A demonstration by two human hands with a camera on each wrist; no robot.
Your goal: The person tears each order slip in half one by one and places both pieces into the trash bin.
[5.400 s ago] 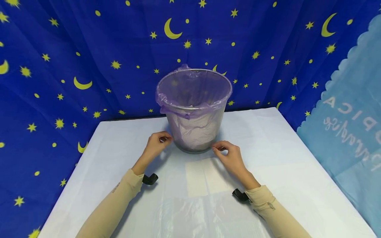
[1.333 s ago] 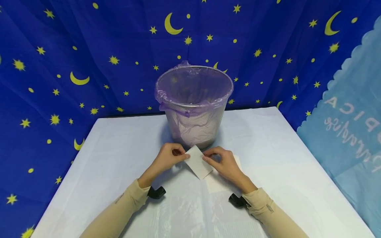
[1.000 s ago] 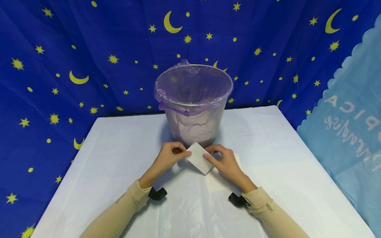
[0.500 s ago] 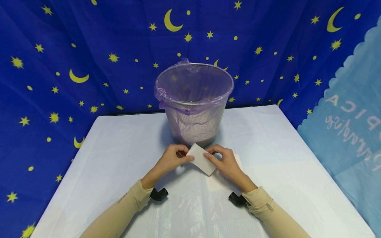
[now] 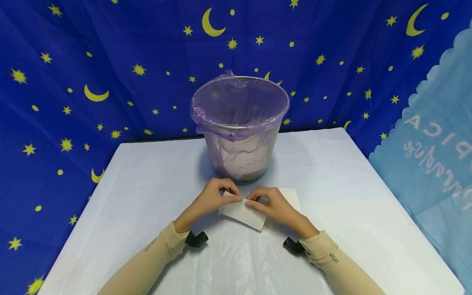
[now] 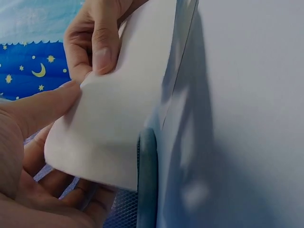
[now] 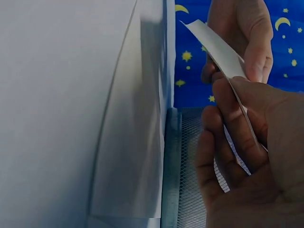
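A small white sheet of paper is held above the table, in front of the bin. My left hand pinches its upper edge between thumb and fingers. Close beside it, my right hand pinches the same edge. In the left wrist view the sheet has a rounded corner and looks slightly bent. The right wrist view shows it nearly edge-on, curving between both hands. A second pale sheet lies flat on the table, partly hidden beneath my right hand.
A wire mesh bin with a purple bag over its rim stands just beyond my hands. The table has a white cover. Behind it hangs a blue star-and-moon curtain; a light blue cloth is at right.
Earlier both hands were near the bin's base with the sheets flat on the table. One sheet was then lifted; since half a second ago it has turned and my hands have come closer together.
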